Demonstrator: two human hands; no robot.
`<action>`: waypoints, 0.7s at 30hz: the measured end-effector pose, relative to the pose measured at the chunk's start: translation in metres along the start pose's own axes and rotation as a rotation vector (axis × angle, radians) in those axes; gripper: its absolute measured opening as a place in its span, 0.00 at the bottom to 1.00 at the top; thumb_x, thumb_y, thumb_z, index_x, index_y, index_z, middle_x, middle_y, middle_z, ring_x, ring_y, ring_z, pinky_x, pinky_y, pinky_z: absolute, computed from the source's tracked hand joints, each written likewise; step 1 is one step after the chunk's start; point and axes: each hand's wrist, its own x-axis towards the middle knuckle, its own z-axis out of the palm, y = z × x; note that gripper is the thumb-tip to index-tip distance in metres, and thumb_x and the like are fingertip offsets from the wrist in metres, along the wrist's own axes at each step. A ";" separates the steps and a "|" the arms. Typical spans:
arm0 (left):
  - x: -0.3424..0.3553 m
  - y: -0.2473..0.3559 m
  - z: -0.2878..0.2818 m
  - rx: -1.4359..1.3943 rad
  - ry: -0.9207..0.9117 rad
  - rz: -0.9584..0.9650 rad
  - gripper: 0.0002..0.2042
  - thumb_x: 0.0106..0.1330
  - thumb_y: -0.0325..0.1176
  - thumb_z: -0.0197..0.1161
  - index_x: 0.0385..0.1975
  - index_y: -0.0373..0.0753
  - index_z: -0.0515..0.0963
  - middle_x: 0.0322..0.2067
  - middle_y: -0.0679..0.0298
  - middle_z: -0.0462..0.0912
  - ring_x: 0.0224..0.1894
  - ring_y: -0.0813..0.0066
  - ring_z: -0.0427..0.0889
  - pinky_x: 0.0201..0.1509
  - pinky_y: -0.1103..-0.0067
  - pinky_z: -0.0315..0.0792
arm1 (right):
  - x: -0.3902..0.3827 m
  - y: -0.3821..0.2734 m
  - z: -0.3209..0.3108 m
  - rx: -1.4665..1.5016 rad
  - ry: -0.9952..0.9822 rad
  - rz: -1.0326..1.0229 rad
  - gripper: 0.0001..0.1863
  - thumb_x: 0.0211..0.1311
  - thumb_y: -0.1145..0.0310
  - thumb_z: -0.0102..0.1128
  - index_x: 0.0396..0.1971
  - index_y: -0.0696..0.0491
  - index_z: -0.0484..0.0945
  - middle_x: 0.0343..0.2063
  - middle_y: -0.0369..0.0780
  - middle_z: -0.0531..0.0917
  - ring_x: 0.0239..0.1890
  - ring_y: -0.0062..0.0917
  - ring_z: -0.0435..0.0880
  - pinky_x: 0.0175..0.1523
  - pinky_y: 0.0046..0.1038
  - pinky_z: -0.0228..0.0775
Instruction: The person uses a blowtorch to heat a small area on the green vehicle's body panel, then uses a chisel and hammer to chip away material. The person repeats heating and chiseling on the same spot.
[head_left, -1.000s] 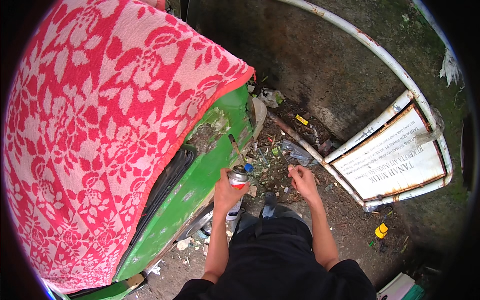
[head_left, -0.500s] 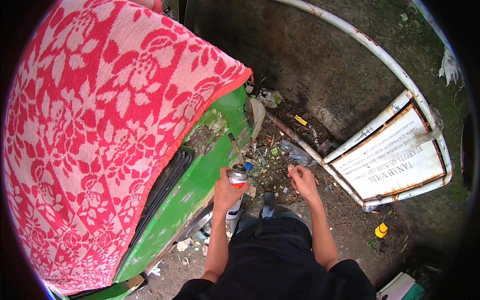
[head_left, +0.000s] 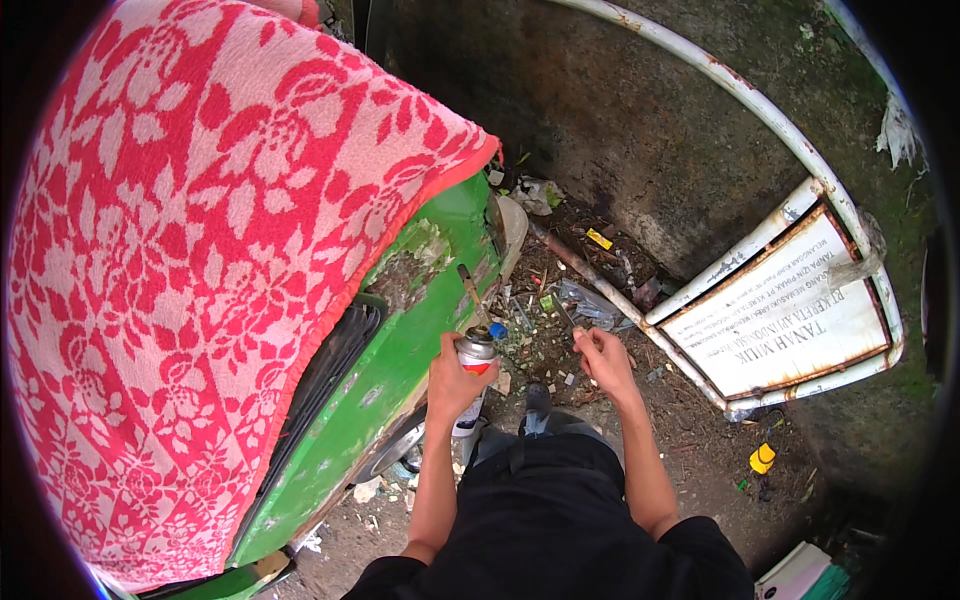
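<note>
My left fingers grip the gas canister below its neck, long axis running up and away from me. Beyond them, the torch nozzle points forward-left, over the green panel. My right fingers pinch a thin tool, tip forward-left. Advised: hold the canister steady, right fingers clear of the nozzle.

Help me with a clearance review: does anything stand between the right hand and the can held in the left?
Apart from the dark tool it holds, nothing visible stands between the right hand and the top of the can; littered ground shows in the gap. Lower down, the left hand partly covers the can.
</note>
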 end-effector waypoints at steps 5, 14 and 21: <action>0.001 0.002 -0.001 -0.014 -0.003 0.004 0.32 0.52 0.41 0.80 0.50 0.33 0.68 0.35 0.46 0.85 0.38 0.48 0.87 0.44 0.62 0.78 | 0.005 0.007 0.000 -0.012 -0.005 -0.010 0.23 0.72 0.50 0.59 0.26 0.56 0.78 0.13 0.33 0.75 0.16 0.15 0.72 0.24 0.25 0.59; 0.003 0.000 0.000 -0.005 0.003 0.010 0.33 0.51 0.41 0.80 0.50 0.33 0.68 0.35 0.46 0.84 0.38 0.48 0.87 0.44 0.62 0.78 | 0.004 0.005 0.001 0.009 -0.007 -0.008 0.23 0.72 0.51 0.59 0.26 0.56 0.78 0.12 0.33 0.74 0.16 0.14 0.71 0.24 0.24 0.58; 0.004 -0.001 0.000 0.007 0.010 0.023 0.33 0.51 0.41 0.80 0.51 0.33 0.68 0.36 0.46 0.85 0.39 0.47 0.87 0.45 0.61 0.78 | 0.004 0.003 0.000 0.020 -0.004 0.012 0.23 0.72 0.51 0.59 0.27 0.56 0.78 0.13 0.32 0.75 0.16 0.14 0.72 0.24 0.24 0.59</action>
